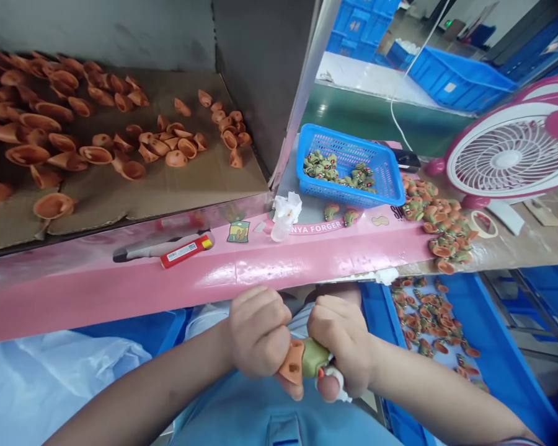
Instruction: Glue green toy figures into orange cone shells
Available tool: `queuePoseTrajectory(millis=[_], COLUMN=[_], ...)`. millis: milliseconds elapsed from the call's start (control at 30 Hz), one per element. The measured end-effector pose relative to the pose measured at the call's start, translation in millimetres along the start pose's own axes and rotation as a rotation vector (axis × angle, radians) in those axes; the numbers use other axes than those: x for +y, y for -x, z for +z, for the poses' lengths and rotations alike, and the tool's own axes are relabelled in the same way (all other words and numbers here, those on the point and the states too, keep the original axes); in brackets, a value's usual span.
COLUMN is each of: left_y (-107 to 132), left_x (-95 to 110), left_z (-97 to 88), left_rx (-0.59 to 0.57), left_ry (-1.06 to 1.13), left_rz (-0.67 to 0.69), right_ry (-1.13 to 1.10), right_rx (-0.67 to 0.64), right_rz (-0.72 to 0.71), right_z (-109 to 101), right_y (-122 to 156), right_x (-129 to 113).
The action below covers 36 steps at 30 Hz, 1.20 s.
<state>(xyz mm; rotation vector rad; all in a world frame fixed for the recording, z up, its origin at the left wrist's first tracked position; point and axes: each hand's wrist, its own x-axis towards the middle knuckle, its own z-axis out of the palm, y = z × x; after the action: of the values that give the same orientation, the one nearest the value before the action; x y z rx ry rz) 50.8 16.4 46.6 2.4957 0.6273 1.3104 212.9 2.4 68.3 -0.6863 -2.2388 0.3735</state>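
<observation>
My left hand [260, 334] is closed on an orange hollow piece [294, 362] with a small hole in its side. In my right hand [341, 341] is a green moulded piece [314, 358] with a red spot, held between curled fingers and thumb. The two pieces meet end to end in front of my blue apron [270, 409]. A bit of white tissue [341, 387] is wrapped by my right thumb. Fingers hide much of both pieces.
Many orange pieces [93, 155] lie on cardboard inside a box at left. A blue basket [353, 197] holds green pieces. Joined pieces [441, 223] are heaped near a pink fan [511, 158]; more fill a blue crate [506, 347]. A red-and-yellow packet [183, 252] lies on the pink ledge.
</observation>
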Motion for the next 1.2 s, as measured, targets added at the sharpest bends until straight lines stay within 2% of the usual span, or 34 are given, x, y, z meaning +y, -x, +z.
queuePoseTrajectory(millis=[100, 367, 433, 567, 767, 833, 933, 1000, 1067, 1133, 1200], left_y=[3, 2, 1, 0, 6, 8, 9, 8, 7, 6, 7], left_x=[1, 4, 4, 6, 8, 8, 9, 12, 15, 17, 18], left_z=[-1.1, -1.1, 1.5, 8.4, 11.2, 9.6, 8.1, 9.8, 13.9, 19.1, 23.8], left_rx=[-0.052, -0.188, -0.172, -0.030, -0.109, -0.160, -0.218, -0.173, -0.088, -0.009, 0.034], left_ry=[-0.024, 0.161, 0.205, 0.310, 0.438, 0.513, 0.693, 0.822, 0.916, 0.977, 1.016], left_rz=[0.041, 0.009, 0.015, 0.067, 0.020, -0.098, -0.437, -0.699, -0.915, -1.047, -1.121], right_ry=[0.078, 0.100, 0.098, 0.071, -0.028, -0.121, -0.267, -0.301, -0.321, -0.416, -0.574], right_rx=[-0.039, -0.102, -0.094, -0.036, -0.077, -0.129, -0.255, -0.321, -0.336, -0.317, -0.296], right_rz=[-0.037, -0.053, -0.055, -0.086, -0.030, 0.093, 0.377, 0.554, 0.670, 0.729, 0.761], right_z=[-5, -8, -7, -3, 2, 1, -2, -5, -5, -3, 0], right_y=[-1, 3, 4, 7, 13, 13, 8, 2, -3, -7, -9], right_x=[1, -3, -4, -7, -9, -8, -4, -1, 3, 6, 9])
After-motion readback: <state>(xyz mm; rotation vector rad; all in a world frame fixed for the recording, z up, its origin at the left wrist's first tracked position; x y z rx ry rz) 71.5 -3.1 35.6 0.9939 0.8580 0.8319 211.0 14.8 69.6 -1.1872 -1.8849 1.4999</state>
